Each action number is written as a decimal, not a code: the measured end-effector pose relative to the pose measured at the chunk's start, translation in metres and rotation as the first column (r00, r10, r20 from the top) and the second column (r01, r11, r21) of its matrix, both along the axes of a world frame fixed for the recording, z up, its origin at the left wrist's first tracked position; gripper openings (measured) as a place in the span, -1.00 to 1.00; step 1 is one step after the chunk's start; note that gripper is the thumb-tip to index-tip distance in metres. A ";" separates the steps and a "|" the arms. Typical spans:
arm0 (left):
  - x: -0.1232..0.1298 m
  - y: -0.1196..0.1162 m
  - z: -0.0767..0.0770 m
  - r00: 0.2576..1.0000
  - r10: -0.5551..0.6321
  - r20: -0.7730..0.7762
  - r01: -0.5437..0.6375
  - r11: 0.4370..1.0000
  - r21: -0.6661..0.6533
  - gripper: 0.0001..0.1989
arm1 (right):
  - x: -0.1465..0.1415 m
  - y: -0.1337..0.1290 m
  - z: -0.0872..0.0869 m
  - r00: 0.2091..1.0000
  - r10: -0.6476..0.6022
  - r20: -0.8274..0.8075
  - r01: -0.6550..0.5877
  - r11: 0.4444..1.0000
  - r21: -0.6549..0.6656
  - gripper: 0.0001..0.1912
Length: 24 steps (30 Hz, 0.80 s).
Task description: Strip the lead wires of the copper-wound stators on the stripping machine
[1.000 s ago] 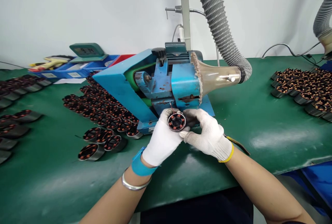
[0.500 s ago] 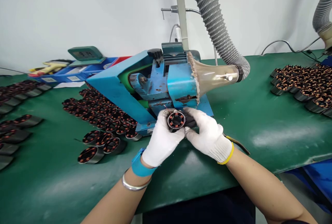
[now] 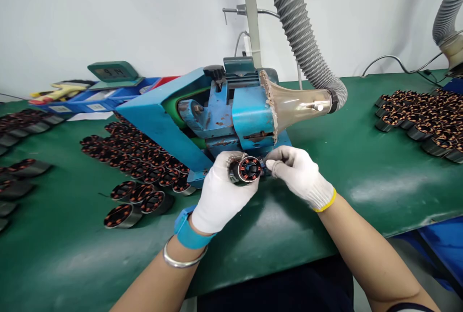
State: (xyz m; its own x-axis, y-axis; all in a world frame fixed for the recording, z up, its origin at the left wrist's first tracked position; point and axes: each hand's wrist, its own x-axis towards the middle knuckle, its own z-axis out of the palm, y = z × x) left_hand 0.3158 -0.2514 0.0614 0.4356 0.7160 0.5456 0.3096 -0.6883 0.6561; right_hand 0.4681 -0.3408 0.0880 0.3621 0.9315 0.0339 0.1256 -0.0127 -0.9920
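My left hand (image 3: 221, 191), in a white glove, is wrapped round a motor stator (image 3: 249, 169). This is a dark ring with orange-copper windings inside, its open face turned towards me. Just right of the stator, my right hand (image 3: 298, 172), gloved too, has its thumb and fingers pinched together. What is between those fingertips is too small to make out. Both hands are in front of a blue belt grinding machine (image 3: 253, 114), close to its lower front edge.
More stators (image 3: 133, 157) stand in rows left of the machine, and another group (image 3: 434, 126) is at the right. A clear funnel (image 3: 296, 104) joins a grey hose (image 3: 300, 27). Blue bins (image 3: 104, 100) and a digital clock (image 3: 115, 72) are at the back left of the green table (image 3: 343, 167).
My right hand has moved rightwards, off the stator. The stator has turned a little in my left hand, and more of its outer side shows. The view has shifted slightly.
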 end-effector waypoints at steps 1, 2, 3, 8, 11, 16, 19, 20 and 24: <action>-0.001 -0.001 0.002 1.000 -0.003 -0.005 0.003 1.000 0.019 -0.59 | 0.000 0.002 -0.001 0.995 -0.038 -0.090 0.045 0.997 0.069 -0.82; -0.001 -0.002 0.004 1.000 -0.006 -0.012 0.007 0.999 0.033 -0.59 | 0.000 0.004 -0.002 0.983 -0.076 -0.167 0.098 0.988 0.123 -0.79; -0.001 -0.003 0.005 1.000 -0.003 -0.019 0.004 0.999 0.045 -0.60 | -0.002 0.005 -0.004 0.968 -0.117 -0.222 0.154 0.976 0.156 -0.75; -0.001 -0.009 0.008 0.994 0.009 -0.113 -0.005 0.999 0.038 -0.68 | -0.012 0.007 -0.010 0.980 -0.092 -0.175 0.113 0.987 0.114 -0.68; 0.001 -0.014 0.010 0.993 0.061 -0.096 -0.063 0.998 -0.018 -0.66 | -0.005 0.006 -0.010 0.943 -0.210 -0.257 0.251 0.959 0.136 -0.74; 0.004 -0.013 0.006 0.985 0.170 -0.016 -0.171 0.973 -0.154 -0.53 | -0.002 0.010 -0.013 0.893 -0.295 -0.340 0.353 0.928 0.122 -0.63; 0.006 -0.010 0.002 0.997 0.071 0.001 -0.070 0.989 -0.130 -0.52 | -0.020 0.010 -0.017 0.954 -0.146 -0.263 0.166 0.985 0.055 -0.59; 0.007 -0.010 0.002 0.999 0.032 -0.008 -0.033 0.995 -0.092 -0.55 | -0.025 0.010 -0.018 0.958 -0.118 -0.262 0.141 0.987 0.072 -0.62; 0.009 -0.015 0.007 0.998 0.005 -0.061 -0.005 1.000 0.001 -0.71 | -0.025 0.009 -0.018 0.941 -0.182 -0.286 0.219 0.970 0.101 -0.74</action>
State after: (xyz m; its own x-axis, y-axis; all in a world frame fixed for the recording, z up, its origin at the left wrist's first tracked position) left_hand 0.3247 -0.2667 0.0682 0.4645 0.7178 0.5186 0.3527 -0.6872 0.6351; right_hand 0.4433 -0.3316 0.0702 0.5534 0.8326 0.0230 -0.1420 0.1215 -0.9824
